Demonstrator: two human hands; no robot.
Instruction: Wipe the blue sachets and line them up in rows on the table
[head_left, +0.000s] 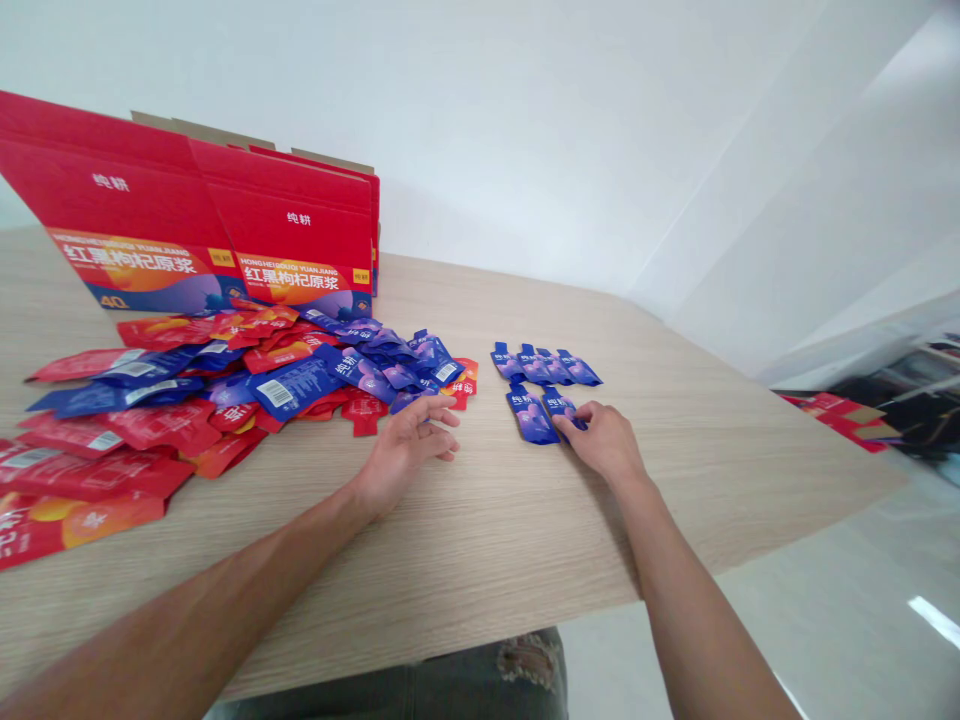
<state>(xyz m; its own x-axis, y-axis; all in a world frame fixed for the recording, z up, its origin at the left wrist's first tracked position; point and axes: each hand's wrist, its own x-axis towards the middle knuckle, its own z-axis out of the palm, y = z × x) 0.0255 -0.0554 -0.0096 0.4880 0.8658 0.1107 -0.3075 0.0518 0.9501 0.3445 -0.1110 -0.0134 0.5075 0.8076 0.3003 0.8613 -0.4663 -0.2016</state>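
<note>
My right hand (606, 440) rests on the wooden table (525, 540) with its fingertips pinched on a small blue pouch (560, 405). That pouch lies next to another blue pouch (531, 416), below a neat row of several blue pouches (545, 367). My left hand (409, 448) lies with fingers loosely spread and holds nothing. It sits at the right edge of a loose pile of red and blue pouches (225, 395).
Flattened red cartons (202, 225) stand upright at the back left against the white wall. Larger red pouches (67, 480) spread to the table's left edge. More red items (840, 412) lie on the floor at the right, beyond the table's edge.
</note>
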